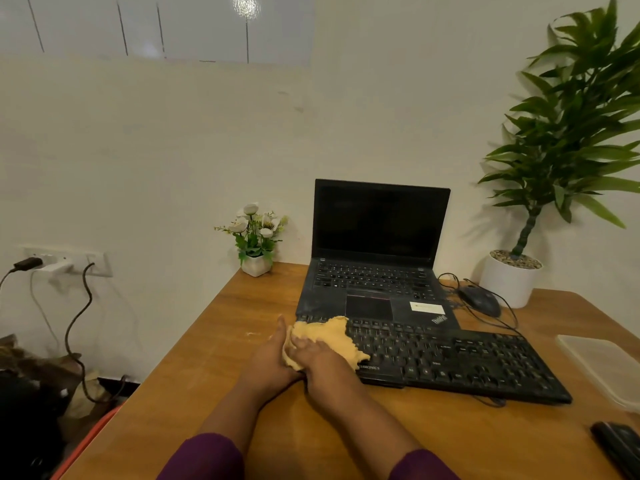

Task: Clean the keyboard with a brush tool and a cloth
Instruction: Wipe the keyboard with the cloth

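The black keyboard [467,362] lies on the wooden table [207,393] in front of an open laptop [377,237], its far edge overlapping the laptop's palm rest. Its long axis runs from left to right, the right end angled slightly nearer the person. Both hands are crowded at the keyboard's left end, where a bunched yellow cloth [329,332] covers the first few columns of keys. The right hand [322,362] lies on top of the cloth with its fingers laid flat, pressing it onto the keys. The left hand [273,355] stands on edge just beside the cloth's left side and touches it; its fingers are hidden behind the cloth, so I cannot tell whether it grips the cloth or only steadies it. Nearly the whole uncovered length of the keyboard stretches away to the right of the hands, so any wipe would likely have to travel rightward along that long axis, and the right hand is the nearer one to lead it. No brush tool can be made out.
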